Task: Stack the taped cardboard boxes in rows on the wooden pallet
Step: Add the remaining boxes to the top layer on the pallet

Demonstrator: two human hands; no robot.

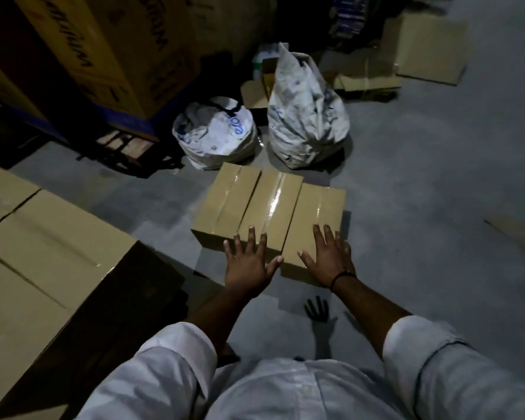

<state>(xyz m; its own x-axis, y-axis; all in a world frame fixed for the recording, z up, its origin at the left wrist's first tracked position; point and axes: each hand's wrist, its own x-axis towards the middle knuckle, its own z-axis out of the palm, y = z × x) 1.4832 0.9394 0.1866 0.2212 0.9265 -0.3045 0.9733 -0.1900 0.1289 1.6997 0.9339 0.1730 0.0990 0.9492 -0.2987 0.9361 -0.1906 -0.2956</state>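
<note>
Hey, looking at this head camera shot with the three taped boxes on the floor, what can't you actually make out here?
- Wooden pallet: not identifiable in the head view.
- Row of three taped boxes: near faces partly hidden by the left hand and right hand.
- Whether the hands touch the boxes: unclear.
- White sacks: contents hidden.
- Dark background: too dim to read.

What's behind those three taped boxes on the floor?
Just behind the three taped boxes stand two stuffed white sacks on the concrete floor. Further back lies flattened cardboard. The sacks' contents stay hidden, and the far corner is too dark to read.
</note>
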